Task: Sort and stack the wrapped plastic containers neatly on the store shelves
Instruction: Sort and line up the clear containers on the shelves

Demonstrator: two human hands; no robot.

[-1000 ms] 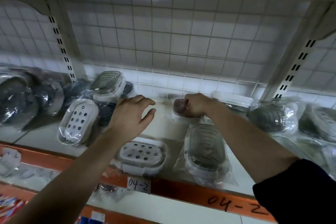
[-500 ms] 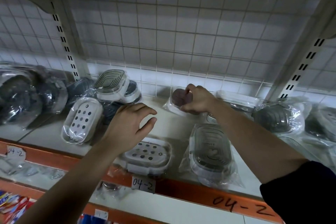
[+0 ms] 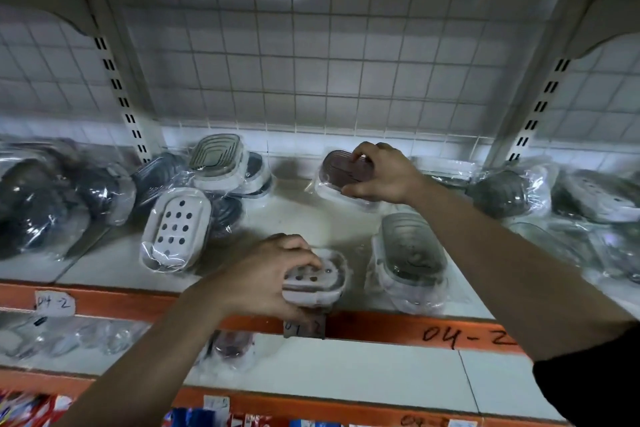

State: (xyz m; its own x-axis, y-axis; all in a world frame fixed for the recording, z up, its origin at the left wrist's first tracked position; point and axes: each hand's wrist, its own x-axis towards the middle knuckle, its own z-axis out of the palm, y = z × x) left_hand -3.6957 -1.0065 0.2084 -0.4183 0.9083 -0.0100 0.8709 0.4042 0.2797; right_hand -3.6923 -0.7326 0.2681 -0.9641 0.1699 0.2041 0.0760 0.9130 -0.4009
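Currently sorting is incomplete: left hand (image 3: 266,276) grips the white perforated container (image 3: 330,270), right hand (image 3: 381,175) grips the brown-lidded container (image 3: 337,168); remaining packs (image 3: 176,229) lie unstacked.

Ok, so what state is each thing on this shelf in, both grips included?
front white container: wrapped, flat, at shelf edge, held
brown-lidded container: wrapped, near the back, held
grey-lidded container: wrapped, lying flat, untouched
leaning white container: wrapped, tilted against the pile
left-hand grip: holds front white container
right-hand grip: holds brown-lidded container
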